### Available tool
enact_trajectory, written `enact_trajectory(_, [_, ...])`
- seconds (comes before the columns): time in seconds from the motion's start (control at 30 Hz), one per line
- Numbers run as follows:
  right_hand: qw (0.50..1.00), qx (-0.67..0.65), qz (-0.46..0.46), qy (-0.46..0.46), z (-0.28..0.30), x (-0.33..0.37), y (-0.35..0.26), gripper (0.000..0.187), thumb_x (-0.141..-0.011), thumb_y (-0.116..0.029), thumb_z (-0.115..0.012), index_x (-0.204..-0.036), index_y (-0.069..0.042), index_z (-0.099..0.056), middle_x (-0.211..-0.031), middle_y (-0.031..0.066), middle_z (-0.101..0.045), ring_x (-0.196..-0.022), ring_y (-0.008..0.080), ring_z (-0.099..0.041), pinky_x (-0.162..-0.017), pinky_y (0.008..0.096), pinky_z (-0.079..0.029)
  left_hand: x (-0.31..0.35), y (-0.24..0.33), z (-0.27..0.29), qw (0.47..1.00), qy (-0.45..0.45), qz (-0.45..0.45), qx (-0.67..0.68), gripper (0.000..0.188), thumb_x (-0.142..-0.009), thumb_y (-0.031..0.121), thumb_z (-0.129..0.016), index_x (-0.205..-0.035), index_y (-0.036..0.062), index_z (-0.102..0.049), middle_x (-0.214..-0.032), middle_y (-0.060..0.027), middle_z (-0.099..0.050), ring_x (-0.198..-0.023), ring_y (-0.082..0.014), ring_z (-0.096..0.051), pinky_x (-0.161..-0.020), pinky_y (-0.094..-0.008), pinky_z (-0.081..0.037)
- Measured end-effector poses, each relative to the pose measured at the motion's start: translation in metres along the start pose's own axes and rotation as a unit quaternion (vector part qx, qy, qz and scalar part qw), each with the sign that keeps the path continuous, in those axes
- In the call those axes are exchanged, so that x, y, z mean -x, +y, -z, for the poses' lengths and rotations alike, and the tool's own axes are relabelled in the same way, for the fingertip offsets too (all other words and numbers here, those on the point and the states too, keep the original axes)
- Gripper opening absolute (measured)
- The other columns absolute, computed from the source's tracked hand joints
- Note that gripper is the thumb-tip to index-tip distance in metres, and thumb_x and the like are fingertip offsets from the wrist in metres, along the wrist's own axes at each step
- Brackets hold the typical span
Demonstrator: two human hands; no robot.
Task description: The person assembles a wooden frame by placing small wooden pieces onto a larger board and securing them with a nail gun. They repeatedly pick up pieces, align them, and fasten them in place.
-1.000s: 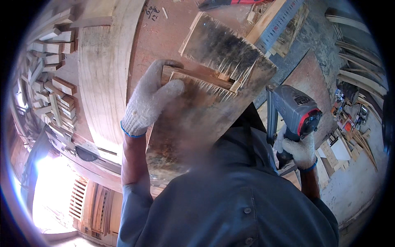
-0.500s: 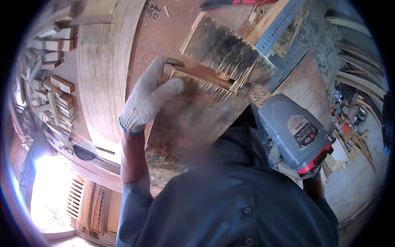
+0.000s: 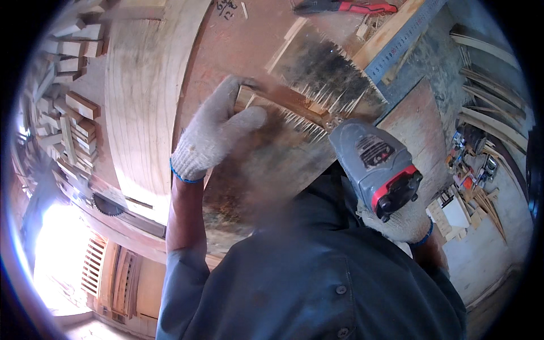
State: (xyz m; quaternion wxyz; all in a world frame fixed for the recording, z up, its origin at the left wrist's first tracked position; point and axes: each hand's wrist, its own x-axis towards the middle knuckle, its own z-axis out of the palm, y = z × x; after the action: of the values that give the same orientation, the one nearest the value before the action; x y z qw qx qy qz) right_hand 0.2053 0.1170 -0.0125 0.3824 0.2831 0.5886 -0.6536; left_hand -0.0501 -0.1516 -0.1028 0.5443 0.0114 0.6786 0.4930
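Observation:
My left hand [image 3: 218, 127], in a white knit glove with a blue cuff, pinches the left end of a narrow wooden strip [image 3: 286, 101], thumb on the near side. The strip lies between two dark-stained boards with splintered edges, a near board [image 3: 266, 150] and a far board [image 3: 320, 62]. In my gloved right hand [image 3: 407, 222] is a grey and red nail gun [image 3: 362, 150]. Its nose meets or nearly meets the strip's right end; the housing hides the exact contact. Most of my right fingers are hidden behind the tool.
A long pale plank [image 3: 139, 96] lies to the left, with stacked wood blocks [image 3: 79, 127] beyond it. A circular saw blade [image 3: 106, 205] shows at lower left. Far off lie a red-handled tool [image 3: 362, 7] and a blue ruler [image 3: 399, 45]. Curved wood strips [image 3: 490, 48] stand at right.
The nail gun has moved left and swung round, its nose now at the strip's right end. My left hand keeps its grip on the strip; the whole view has shifted slightly.

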Motion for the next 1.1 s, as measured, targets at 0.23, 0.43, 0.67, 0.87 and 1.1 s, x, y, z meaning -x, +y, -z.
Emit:
enact_trajectory(0.23, [0.996, 0.052, -0.075, 0.005, -0.003, 0.01, -0.006, 0.064, -0.096, -0.026, -0.078, -0.149, -0.008, -0.047, -0.144, 0.0122, -0.059, -0.135, 0.023, -0.059, -0.117, 0.0433, -0.047, -0.002, -0.003, 0.001, 1.0, 0.0, -0.014, 0.006, 0.038, -0.098, 0.017, -0.068, -0.131, 0.0021, -0.06, -0.093, -0.0025, -0.067, -0.079, -0.0088, -0.064, -0.069, -0.0269, -0.052])
enact_trajectory(0.43, [0.941, 0.324, 0.07, 0.062, -0.006, 0.0, -0.031, 0.04, -0.089, -0.017, -0.081, -0.124, -0.008, -0.063, -0.115, 0.0079, -0.069, -0.106, 0.0229, -0.069, -0.092, 0.0409, -0.054, -0.003, 0.003, -0.002, 0.999, -0.006, 0.008, 0.033, 0.039, -0.097, 0.019, -0.069, -0.131, 0.0026, -0.061, -0.093, -0.0024, -0.067, -0.077, -0.0092, -0.064, -0.069, -0.0271, -0.051])
enact_trajectory(0.67, [0.976, 0.185, -0.099, -0.064, 0.02, 0.025, -0.021, 0.063, -0.099, -0.035, -0.071, -0.153, -0.011, -0.048, -0.151, 0.0131, -0.056, -0.137, 0.0282, -0.058, -0.118, 0.0493, -0.043, -0.003, -0.012, 0.01, 0.997, -0.005, -0.039, 0.061, 0.041, -0.095, 0.019, -0.071, -0.132, 0.0026, -0.065, -0.104, -0.0019, -0.067, -0.098, -0.0105, -0.063, -0.085, -0.0295, -0.053])
enact_trajectory(0.87, [0.846, 0.528, 0.029, -0.063, 0.027, 0.037, -0.022, 0.064, -0.093, -0.039, -0.076, -0.147, -0.013, -0.054, -0.145, 0.0111, -0.061, -0.136, 0.0274, -0.059, -0.116, 0.0486, -0.044, -0.02, -0.015, 0.011, 0.998, -0.011, -0.045, 0.031, 0.041, -0.095, 0.019, -0.071, -0.133, 0.0029, -0.065, -0.106, -0.0023, -0.068, -0.098, -0.0108, -0.063, -0.086, -0.0299, -0.053])
enact_trajectory(1.1, [0.917, 0.395, -0.056, -0.031, 0.025, 0.016, -0.048, 0.065, -0.085, -0.04, -0.085, -0.139, -0.012, -0.06, -0.138, 0.011, -0.065, -0.129, 0.0293, -0.063, -0.113, 0.0474, -0.047, -0.025, -0.01, 0.01, 0.997, -0.035, 0.027, 0.065, 0.028, -0.1, 0.021, -0.068, -0.122, 0.0042, -0.063, -0.099, -0.0025, -0.068, -0.084, -0.0093, -0.064, -0.073, -0.0278, -0.053])
